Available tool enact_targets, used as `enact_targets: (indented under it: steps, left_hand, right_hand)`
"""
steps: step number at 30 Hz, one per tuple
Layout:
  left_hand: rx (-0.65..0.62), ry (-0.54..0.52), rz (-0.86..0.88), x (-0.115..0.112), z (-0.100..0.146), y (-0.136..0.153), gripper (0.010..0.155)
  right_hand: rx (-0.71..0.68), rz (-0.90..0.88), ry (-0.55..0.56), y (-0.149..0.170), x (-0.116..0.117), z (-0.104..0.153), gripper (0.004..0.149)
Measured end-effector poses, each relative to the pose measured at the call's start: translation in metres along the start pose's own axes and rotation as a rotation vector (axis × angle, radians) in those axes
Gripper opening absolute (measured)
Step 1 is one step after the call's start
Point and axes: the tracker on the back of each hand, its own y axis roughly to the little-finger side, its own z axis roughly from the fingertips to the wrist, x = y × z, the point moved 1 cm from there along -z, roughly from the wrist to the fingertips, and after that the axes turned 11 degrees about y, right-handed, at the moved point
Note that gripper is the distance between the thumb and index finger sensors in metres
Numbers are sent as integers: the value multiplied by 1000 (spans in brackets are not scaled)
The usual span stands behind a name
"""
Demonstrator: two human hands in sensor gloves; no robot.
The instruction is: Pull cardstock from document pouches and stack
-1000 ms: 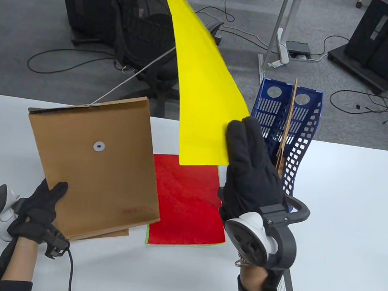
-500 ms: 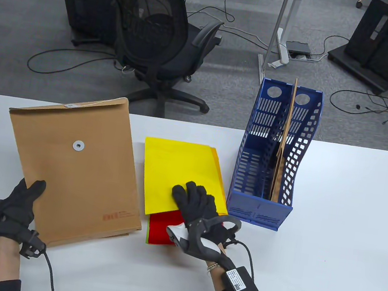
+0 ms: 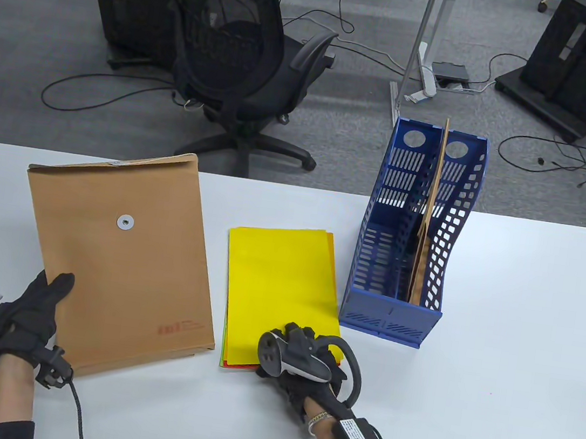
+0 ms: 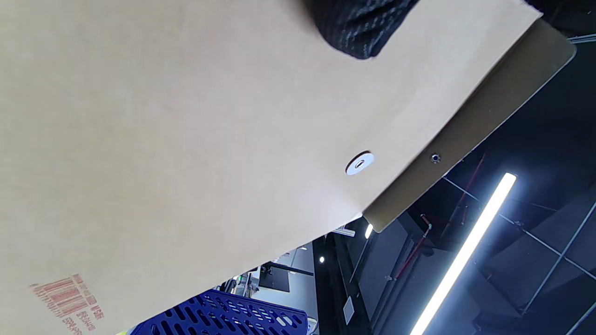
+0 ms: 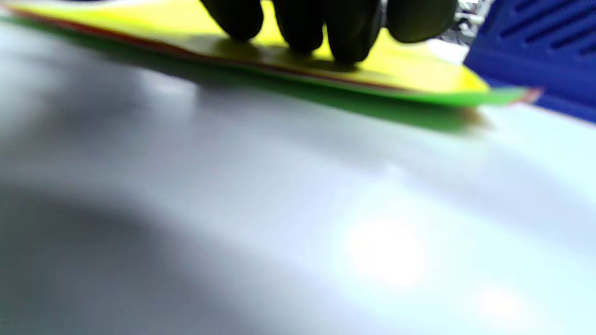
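Blue file rack (image 3: 372, 274) holds brown pouch (image 3: 422, 248), possibly more.

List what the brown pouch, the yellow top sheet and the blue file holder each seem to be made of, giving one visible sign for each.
Brown pouch: apparently kraft paper, matte tan, with a stiff flap and a small round washer.
Yellow top sheet: looks like matte cardstock, lying flat with crisp edges on a thin multicoloured stack.
Blue file holder: probably moulded plastic, uniform colour, slightly glossy, with slotted walls.
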Motion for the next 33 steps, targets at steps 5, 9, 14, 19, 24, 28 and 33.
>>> enact_targets:
  steps: [5, 9, 14, 19, 24, 28, 33]
  left_hand:
    - [59, -56, 18, 10, -2, 0, 55]
    - [223, -226, -83, 31, -10, 5, 57]
    - [374, -232, -15, 45, -24, 17, 59]
    - [493, -276, -60, 53, -36, 37, 63]
    - [602, -296, -83, 58, -36, 47, 69]
    - [631, -334, -157, 60, -34, 39, 73]
    - [622, -402, -251, 56, -31, 33, 75]
  right_hand:
    - [67, -140, 215, 4, -29, 27, 71]
    - [107, -73, 302, 5, -56, 60, 75]
    - [151, -81, 376, 13, -56, 79, 75]
    - [174, -43, 362, 19, -52, 78, 75]
    - [165, -30, 350, 16, -50, 76, 77]
    - [159, -48, 338, 16, -48, 75, 77]
    - [163, -49, 334, 17, -49, 76, 76]
